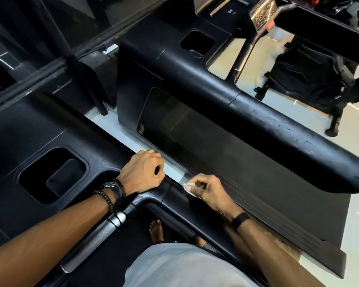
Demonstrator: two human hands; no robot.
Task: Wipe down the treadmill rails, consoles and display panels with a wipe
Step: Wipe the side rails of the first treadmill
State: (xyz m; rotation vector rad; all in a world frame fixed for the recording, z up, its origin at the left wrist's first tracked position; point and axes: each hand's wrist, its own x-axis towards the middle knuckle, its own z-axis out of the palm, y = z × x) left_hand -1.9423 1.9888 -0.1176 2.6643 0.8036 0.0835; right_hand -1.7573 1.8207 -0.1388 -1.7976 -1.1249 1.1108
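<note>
Left hand curled over black treadmill rail near console corner, ring on finger, watch and bead bracelet at wrist. Right hand just beside it, pinching small white wipe against same rail; dark band on wrist. Console at left has recessed cup pocket. Neighbouring treadmill beyond, belt dark. Bare foot below on deck. Pale floor between machines.
</note>
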